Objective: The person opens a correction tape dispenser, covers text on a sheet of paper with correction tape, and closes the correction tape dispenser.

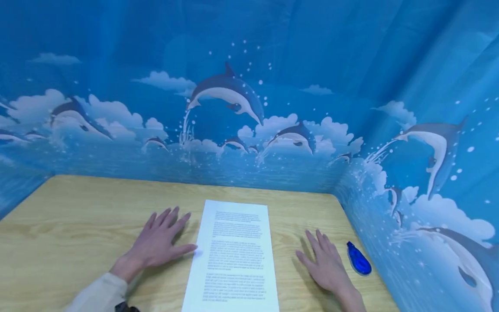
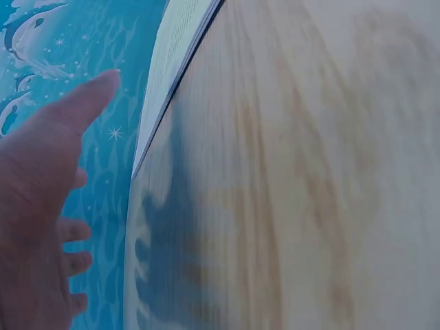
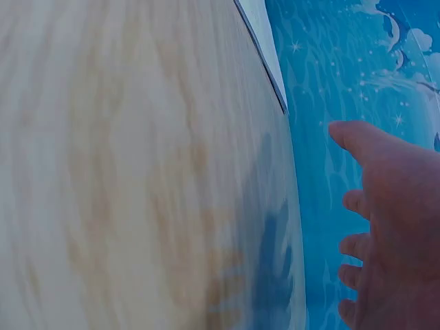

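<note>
A printed sheet of paper point(image 1: 235, 251) lies on the wooden table, its text in several paragraphs. To its left, my left hand point(image 1: 160, 242) hovers palm down with fingers spread, the thumb tip right at the paper's left edge in the head view. My right hand point(image 1: 325, 264) is to the right of the sheet, fingers straight and holding nothing. Beyond that hand, near the table's right edge, sits a blue correction tape dispenser point(image 1: 359, 259). Both wrist views show a hand above the tabletop, the left hand point(image 2: 41, 185) and the right hand point(image 3: 399, 220), each casting a shadow.
The light wood table point(image 1: 78, 225) ends at a blue curtain point(image 1: 156, 34) printed with dolphins, which runs along the back and the right side. A pale sleeve point(image 1: 99, 294) covers the left forearm, with a dark object at its cuff.
</note>
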Tool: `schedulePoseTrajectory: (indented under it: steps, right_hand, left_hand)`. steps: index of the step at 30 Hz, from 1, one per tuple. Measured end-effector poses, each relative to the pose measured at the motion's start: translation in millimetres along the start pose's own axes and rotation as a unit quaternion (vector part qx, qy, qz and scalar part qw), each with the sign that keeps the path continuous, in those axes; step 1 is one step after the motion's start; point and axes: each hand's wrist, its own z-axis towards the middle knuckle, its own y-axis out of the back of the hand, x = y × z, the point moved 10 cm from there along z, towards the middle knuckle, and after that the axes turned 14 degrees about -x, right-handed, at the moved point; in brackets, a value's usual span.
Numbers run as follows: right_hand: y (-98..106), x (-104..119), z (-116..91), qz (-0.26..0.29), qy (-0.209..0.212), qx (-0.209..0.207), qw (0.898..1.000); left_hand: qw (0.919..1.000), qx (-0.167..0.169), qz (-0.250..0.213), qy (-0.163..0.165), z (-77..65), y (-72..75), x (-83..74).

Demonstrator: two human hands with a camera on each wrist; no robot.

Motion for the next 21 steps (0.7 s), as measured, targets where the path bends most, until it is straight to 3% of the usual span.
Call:
schedulePoseTrajectory:
  steps: [9,21]
  right_hand:
    - [15,-31,1,-0.006,-0.018,-0.016,1.0]
    - [34,-83,-7,-0.004,-0.081,-0.013,0.997]
  left_hand:
    - [0.9991,0.008,-0.019,-0.037,14.4,-10.9,-23.0]
    - [0.986,0.08,-0.074,-0.126,34.1,-35.7,-79.1]
